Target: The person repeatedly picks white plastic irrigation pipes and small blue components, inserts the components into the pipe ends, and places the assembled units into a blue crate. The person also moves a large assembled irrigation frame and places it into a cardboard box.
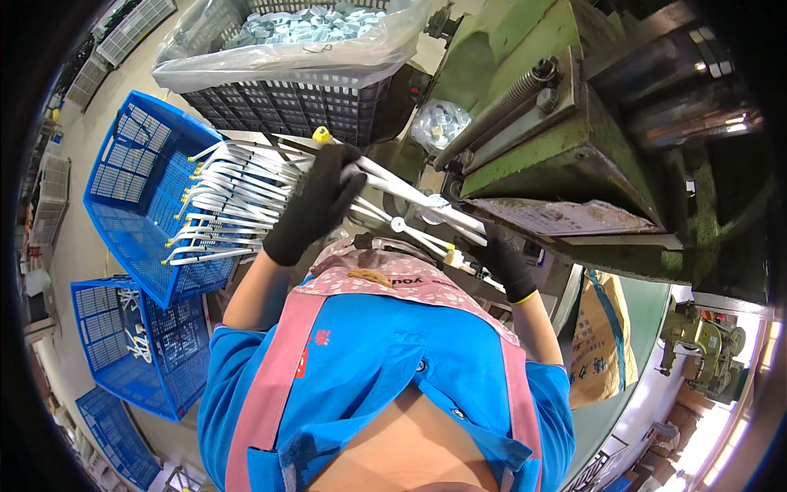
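My left hand [318, 205], in a black glove, is closed around a pair of white tubes [398, 189] with a yellow cap [322, 134] at the far end. The tubes slant down to the right, crossing others at a round white joint. My right hand [508, 262], also gloved in black, is closed at their right end; its fingertips are partly hidden. Nearer my apron, more white tubes [422, 239] carry a small round disc and a yellow fitting. To the left of my left hand lies a row of similar white tube pieces [238, 193] with yellow ends, overhanging a blue basket [123, 193].
A green machine [566, 156] with a spring and rod stands close on the right. Beside it sits a clear bag [441, 125] of small parts. Ahead, a black crate [287, 107] with a plastic liner holds pale pieces. A second blue basket [156, 353] is lower left.
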The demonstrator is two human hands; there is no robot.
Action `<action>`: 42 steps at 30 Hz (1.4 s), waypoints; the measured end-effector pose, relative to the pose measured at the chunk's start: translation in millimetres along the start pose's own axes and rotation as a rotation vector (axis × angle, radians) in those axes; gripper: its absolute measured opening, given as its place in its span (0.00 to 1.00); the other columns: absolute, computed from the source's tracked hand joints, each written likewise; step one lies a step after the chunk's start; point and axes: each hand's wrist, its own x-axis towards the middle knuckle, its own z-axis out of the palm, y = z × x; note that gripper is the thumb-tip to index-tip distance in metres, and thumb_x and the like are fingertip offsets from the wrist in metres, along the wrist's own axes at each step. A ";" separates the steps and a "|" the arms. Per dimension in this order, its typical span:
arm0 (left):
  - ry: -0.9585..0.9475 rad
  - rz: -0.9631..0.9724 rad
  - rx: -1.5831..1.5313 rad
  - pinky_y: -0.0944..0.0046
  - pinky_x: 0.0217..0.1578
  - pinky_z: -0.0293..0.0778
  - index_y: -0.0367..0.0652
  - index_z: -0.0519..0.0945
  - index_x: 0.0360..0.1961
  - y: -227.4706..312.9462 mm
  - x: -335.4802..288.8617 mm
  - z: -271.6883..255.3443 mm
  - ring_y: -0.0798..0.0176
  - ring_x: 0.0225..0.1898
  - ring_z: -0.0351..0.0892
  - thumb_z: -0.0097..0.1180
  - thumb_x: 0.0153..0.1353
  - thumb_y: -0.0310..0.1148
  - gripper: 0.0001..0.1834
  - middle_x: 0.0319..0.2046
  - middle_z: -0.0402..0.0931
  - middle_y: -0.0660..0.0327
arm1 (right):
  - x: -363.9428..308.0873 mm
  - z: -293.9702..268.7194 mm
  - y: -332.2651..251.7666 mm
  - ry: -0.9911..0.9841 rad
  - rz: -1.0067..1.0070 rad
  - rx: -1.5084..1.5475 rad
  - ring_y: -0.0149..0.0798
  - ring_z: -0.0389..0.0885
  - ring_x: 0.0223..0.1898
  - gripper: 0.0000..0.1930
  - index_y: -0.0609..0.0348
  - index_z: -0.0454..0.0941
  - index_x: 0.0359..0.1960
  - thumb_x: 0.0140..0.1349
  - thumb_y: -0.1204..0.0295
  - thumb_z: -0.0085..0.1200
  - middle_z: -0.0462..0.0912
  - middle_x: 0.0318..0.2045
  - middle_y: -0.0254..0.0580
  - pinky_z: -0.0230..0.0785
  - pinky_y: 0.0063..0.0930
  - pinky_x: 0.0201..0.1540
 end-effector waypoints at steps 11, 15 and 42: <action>-0.648 -0.268 -0.613 0.62 0.55 0.66 0.41 0.71 0.55 23.2 -71.9 70.6 0.59 0.51 0.73 0.50 0.67 0.38 0.18 0.47 0.75 0.55 | 4.8 9.4 -24.6 0.262 -0.042 -0.291 0.54 0.78 0.41 0.25 0.57 0.73 0.48 0.48 0.68 0.66 0.79 0.40 0.51 0.70 0.41 0.43; -0.766 -0.196 -0.482 0.57 0.58 0.64 0.43 0.67 0.61 23.7 -83.6 85.5 0.50 0.59 0.69 0.48 0.68 0.46 0.26 0.58 0.68 0.49 | 5.3 6.1 -30.9 0.225 0.024 -0.257 0.54 0.77 0.41 0.30 0.58 0.71 0.49 0.41 0.70 0.69 0.78 0.40 0.50 0.71 0.42 0.41; 0.023 0.226 0.480 0.46 0.60 0.58 0.41 0.74 0.53 16.8 -0.5 133.6 0.46 0.53 0.71 0.61 0.52 0.53 0.33 0.48 0.75 0.51 | 9.6 -0.2 -47.3 0.428 0.006 -0.361 0.45 0.78 0.22 0.19 0.45 0.75 0.34 0.43 0.56 0.67 0.77 0.21 0.36 0.68 0.38 0.22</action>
